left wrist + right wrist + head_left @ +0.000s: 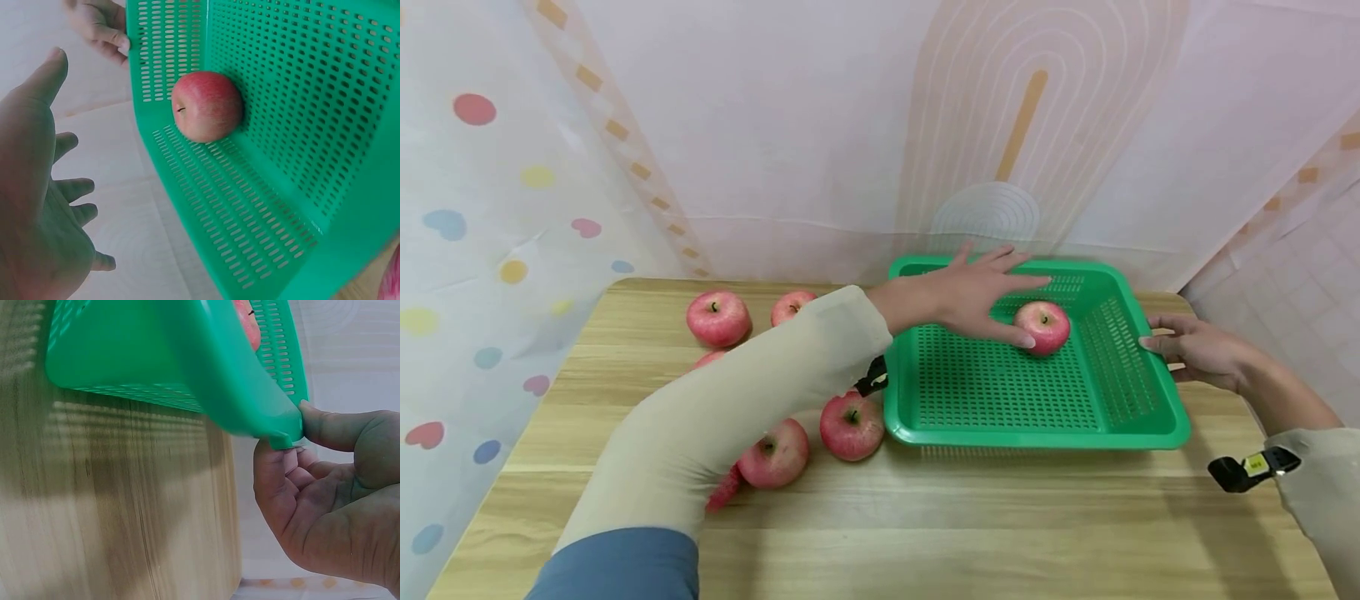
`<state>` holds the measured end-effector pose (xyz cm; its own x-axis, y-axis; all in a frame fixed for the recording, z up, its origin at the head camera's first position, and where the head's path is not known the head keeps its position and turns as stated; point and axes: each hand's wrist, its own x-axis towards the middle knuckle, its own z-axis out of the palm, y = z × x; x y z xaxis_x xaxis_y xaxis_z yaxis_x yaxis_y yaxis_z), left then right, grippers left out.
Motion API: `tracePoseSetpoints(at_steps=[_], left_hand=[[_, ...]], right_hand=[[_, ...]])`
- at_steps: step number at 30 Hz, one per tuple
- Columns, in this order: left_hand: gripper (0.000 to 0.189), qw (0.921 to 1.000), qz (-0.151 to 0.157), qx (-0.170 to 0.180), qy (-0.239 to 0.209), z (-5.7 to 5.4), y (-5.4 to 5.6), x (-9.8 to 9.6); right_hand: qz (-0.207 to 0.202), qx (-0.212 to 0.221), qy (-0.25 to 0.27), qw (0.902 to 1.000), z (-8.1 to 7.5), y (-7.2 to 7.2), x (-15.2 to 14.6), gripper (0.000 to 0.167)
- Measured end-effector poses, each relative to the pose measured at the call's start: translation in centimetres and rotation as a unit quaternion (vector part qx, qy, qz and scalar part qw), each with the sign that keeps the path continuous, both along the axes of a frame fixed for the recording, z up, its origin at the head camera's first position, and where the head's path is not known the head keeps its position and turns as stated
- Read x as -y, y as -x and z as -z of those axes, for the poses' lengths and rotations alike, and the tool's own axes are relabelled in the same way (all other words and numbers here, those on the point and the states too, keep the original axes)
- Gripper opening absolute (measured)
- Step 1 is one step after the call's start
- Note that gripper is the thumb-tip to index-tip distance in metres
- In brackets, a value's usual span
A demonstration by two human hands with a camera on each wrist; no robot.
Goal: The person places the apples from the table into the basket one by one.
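Observation:
A green plastic basket point(1000, 437) with perforated walls stands on the wooden table, and one red apple point(1043, 327) lies inside it near the back right. Above the basket my left hand point(981, 296) is spread with straight fingers and holds nothing. In the left wrist view that hand point(44, 206) is apart from the apple point(207, 106). My right hand point(1206, 350) pinches the right rim of the basket between thumb and fingers. The right wrist view shows the thumb above the rim point(275, 428) and curled fingers point(275, 487) under it.
Several apples lie on the table point(985, 525) left of the basket, among them one at the back point(718, 318) and one by the basket's front left corner point(852, 426). My left sleeve hides part of this group. A patterned cloth wall point(790, 125) rises behind the table.

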<state>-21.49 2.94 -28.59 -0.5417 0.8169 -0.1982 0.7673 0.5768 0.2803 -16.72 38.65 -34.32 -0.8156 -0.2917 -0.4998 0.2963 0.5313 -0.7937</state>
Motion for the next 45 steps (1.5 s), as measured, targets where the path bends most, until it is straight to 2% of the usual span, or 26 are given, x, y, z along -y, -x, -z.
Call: tracePoseSetpoints(at_steps=[9, 20, 30, 40, 45], left_hand=[[0.082, 0.9997, -0.015, 0.005, -0.021, -1.1, -0.3, 2.7], [0.084, 0.9993, -0.031, -0.007, -0.021, -1.4, -0.5, 5.6], [0.083, 0.9983, -0.05, 0.004, -0.031, -1.3, -0.5, 8.5], [0.077, 0.9939, -0.064, -0.017, -0.088, -1.7, -0.2, 10.8], [0.078, 0.9933, -0.071, -0.018, -0.09, -1.7, -0.2, 11.8]], right_hand=[[-0.002, -0.006, -0.002, 1.0, 0.0, 0.1, 0.1, 0.038], [-0.004, -0.009, -0.006, 0.9999, 0.0, 0.1, 0.2, 0.039], [-0.003, -0.007, -0.003, 1.0, 0.1, 0.2, 0.2, 0.039], [-0.002, -0.01, 0.001, 0.9999, 0.2, -0.1, 0.0, 0.042], [0.001, -0.013, 0.0, 0.9999, 0.2, -0.1, -0.1, 0.035]])
